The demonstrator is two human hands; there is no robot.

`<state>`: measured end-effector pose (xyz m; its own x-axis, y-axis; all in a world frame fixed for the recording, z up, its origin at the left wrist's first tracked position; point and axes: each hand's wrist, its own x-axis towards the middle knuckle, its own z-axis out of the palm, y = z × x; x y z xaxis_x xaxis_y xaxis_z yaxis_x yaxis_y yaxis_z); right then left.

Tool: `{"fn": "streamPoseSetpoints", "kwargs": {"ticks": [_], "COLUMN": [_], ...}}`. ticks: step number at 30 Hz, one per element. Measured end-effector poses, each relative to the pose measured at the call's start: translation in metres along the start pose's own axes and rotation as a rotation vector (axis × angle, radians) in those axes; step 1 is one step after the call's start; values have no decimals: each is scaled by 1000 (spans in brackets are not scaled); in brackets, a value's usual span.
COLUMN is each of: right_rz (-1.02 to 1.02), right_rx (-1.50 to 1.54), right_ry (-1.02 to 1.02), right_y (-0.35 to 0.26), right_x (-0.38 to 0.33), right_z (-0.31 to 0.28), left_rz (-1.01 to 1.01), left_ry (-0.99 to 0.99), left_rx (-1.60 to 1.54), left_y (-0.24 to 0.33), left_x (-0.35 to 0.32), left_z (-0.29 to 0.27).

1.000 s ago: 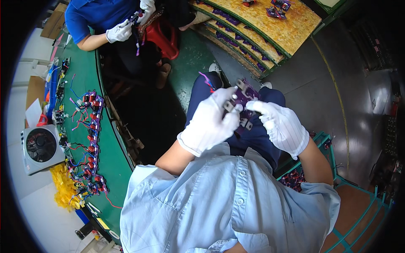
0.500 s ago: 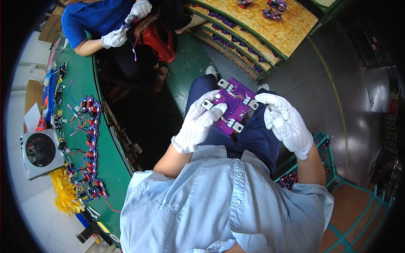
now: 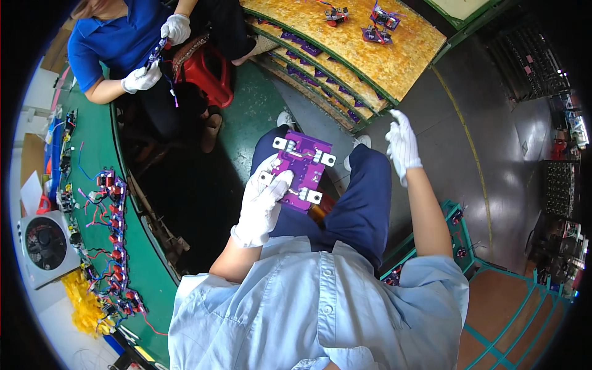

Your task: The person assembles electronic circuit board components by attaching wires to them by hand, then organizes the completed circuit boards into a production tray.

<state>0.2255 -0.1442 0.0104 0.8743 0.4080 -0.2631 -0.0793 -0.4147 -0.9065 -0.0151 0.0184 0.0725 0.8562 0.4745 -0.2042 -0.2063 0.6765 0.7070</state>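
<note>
above the person's dark-blue trousers [image 3: 365, 206], a purple circuit board [image 3: 302, 161] with four metal tabs [image 3: 314, 197] is in the gloved left hand [image 3: 258, 203], which grips its left edge. well apart, to the right, the gloved right hand [image 3: 402, 147] has its fingers [image 3: 396, 123] stretched out and pointing forward. beyond stand stacked wooden panels [image 3: 401, 65]; at left, a green table [image 3: 148, 280] bears a row of wired assemblies [image 3: 116, 242].
</note>
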Motion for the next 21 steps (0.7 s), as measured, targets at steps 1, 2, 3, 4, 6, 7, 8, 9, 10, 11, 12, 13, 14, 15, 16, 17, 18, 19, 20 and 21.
{"fn": "streamPoseSetpoints", "kwargs": {"ticks": [1,2,3,4,6,7,8,9,10,11,12,13,14,15,16,17,18,19,20,21], "right_rz": [-35,-251,-139,-157,-121,-83,-84,-50,-12,4,21,37,34,190,268,342,309,269,253,230], "right_rx": [-100,-556,-649,-829,-1013,-1092,-1084,-1069,-1055,-1053,-870,-671,-656,-344,-155,45,338,636,853,1069], "right_ry": [50,224,255,281,255,184,166,190,214,219,74,-71,-94,-66,-138,-234,-307,-369,-447,-528], "right_y": [23,54,44,30,38,41,48,56,65,88,116,135,84,19,17,18,32,48,38,23], "right_x": [30,65,81,87,111,118,122,124,125,127,130,132,92,34,12,-8,-25,-44,-60,-74], "right_z": [-8,-17,-14,-17,-24,-21,-13,-7,-2,-7,-19,-29,-6,20,10,7,10,15,20,24], "left_rz": [20,1,10,-10,-42,-33,-25,-20,-35,-49,-49,-53,-50,-38,-36,-53,-53,-60,-71,-81], "left_ry": [26,2,33,16,13,-33,-37,-47,-39,-47,-63,-73,-52,-66,-109,-123,-178,-237,-246,-258], "left_rx": [13,27,30,77,150,176,175,175,153,156,158,171,188,225,250,255,290,327,348,360], "left_y": [2,2,4,7,6,4,1,-1,0,-3,-3,-6,-6,-8,-15,-17,-19,-21,-27,-35], "left_x": [0,1,2,3,5,8,9,11,13,16,17,21,21,23,28,28,30,29,25,24], "left_z": [0,-2,-2,3,8,7,5,3,8,11,12,13,9,9,15,18,22,24,18,14]}}
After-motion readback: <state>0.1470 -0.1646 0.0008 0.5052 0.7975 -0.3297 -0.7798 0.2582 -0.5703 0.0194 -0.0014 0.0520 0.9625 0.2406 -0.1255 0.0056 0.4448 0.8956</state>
